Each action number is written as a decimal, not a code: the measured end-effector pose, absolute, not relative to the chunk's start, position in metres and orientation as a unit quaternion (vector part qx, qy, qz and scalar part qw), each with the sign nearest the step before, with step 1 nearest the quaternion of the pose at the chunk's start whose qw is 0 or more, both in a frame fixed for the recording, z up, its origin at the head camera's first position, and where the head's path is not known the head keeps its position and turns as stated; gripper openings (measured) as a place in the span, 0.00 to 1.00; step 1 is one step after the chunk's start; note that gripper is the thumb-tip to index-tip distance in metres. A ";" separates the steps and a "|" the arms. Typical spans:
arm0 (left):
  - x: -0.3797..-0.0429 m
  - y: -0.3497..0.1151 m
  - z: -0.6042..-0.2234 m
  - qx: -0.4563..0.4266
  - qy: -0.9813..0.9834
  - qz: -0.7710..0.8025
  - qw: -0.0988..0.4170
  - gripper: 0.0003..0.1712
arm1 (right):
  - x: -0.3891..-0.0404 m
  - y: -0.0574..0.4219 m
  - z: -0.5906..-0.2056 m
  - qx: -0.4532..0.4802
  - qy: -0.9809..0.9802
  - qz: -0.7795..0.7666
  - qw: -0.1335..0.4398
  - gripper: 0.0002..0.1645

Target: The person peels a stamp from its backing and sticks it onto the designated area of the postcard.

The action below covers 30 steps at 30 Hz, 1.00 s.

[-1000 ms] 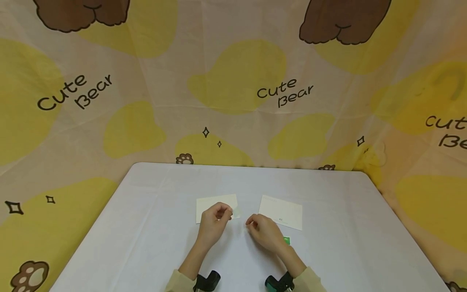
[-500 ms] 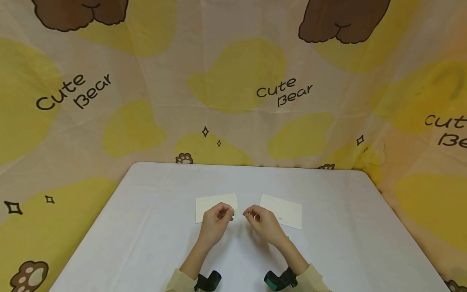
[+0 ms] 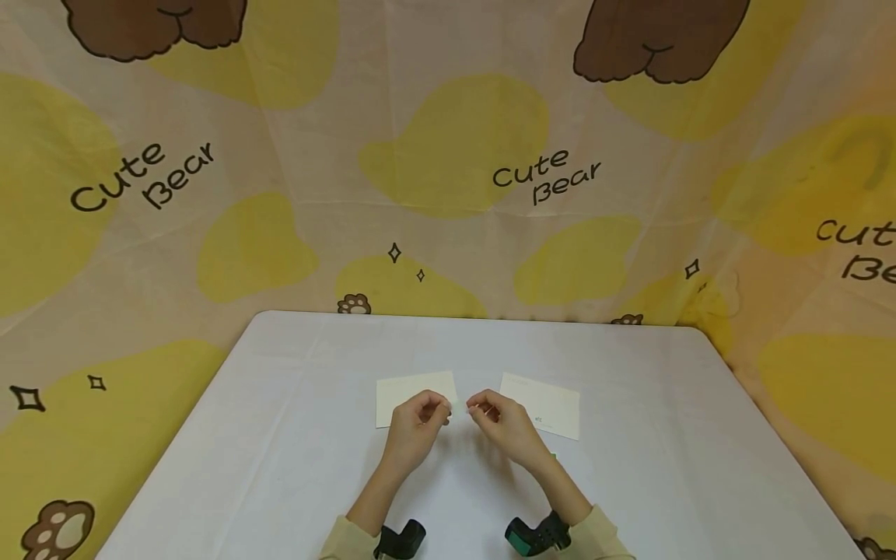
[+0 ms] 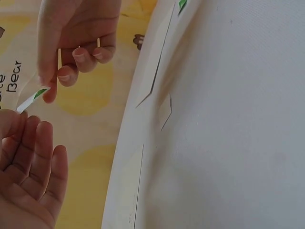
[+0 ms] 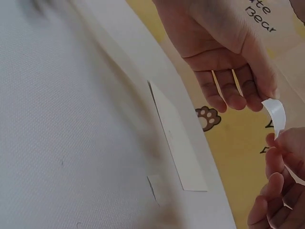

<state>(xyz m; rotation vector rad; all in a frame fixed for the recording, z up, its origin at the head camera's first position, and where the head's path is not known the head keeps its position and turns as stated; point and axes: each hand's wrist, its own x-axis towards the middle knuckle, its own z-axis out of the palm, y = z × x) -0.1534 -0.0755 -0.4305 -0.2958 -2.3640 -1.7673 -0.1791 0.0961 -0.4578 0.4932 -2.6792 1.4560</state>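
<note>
My left hand and right hand face each other above the table, fingertips close together. Between them, small and curved, is a stamp with a toothed edge; its white back shows in the right wrist view. A green patch of its print shows in the left wrist view. Left thumb and fingertips pinch one end, right thumb and finger the other. Beyond the left hand lies a cream card, partly covered by it. Another cream card with a small printed mark lies beyond the right hand.
A second green piece lies on the white table, nearly hidden by the right forearm in the head view. Between the cards is a small pale scrap. A patterned cloth hangs behind the table.
My right hand has moved up and left toward the left hand, closing the gap between them. The green piece on the table is now almost covered by the right forearm. The cards stay put.
</note>
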 end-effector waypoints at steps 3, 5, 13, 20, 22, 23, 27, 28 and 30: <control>-0.153 -0.076 -0.430 -0.097 -0.793 -0.596 0.082 0.04 | -0.179 0.096 -0.458 0.153 -0.866 0.475 0.028 0.04; -0.153 -0.076 -0.430 -0.098 -0.791 -0.598 0.079 0.04 | -0.179 0.096 -0.458 0.150 -0.865 0.478 0.028 0.03; -0.154 -0.076 -0.432 -0.104 -0.791 -0.596 0.090 0.03 | -0.179 0.097 -0.457 0.161 -0.860 0.483 0.042 0.02; -0.155 -0.075 -0.431 -0.102 -0.789 -0.598 0.101 0.03 | -0.180 0.097 -0.456 0.175 -0.853 0.487 0.066 0.03; -0.159 -0.076 -0.436 -0.098 -0.787 -0.601 0.099 0.03 | -0.180 0.097 -0.456 0.179 -0.851 0.488 0.079 0.03; -0.160 -0.076 -0.439 -0.097 -0.786 -0.602 0.098 0.03 | -0.180 0.097 -0.456 0.181 -0.850 0.486 0.087 0.02; -0.169 -0.077 -0.454 -0.088 -0.790 -0.602 0.082 0.05 | -0.180 0.096 -0.457 0.192 -0.850 0.476 0.120 0.03; -0.170 -0.078 -0.455 -0.087 -0.789 -0.603 0.074 0.06 | -0.181 0.096 -0.458 0.196 -0.850 0.471 0.129 0.05; -0.171 -0.079 -0.457 -0.090 -0.792 -0.601 0.058 0.11 | -0.181 0.096 -0.460 0.211 -0.849 0.462 0.149 0.08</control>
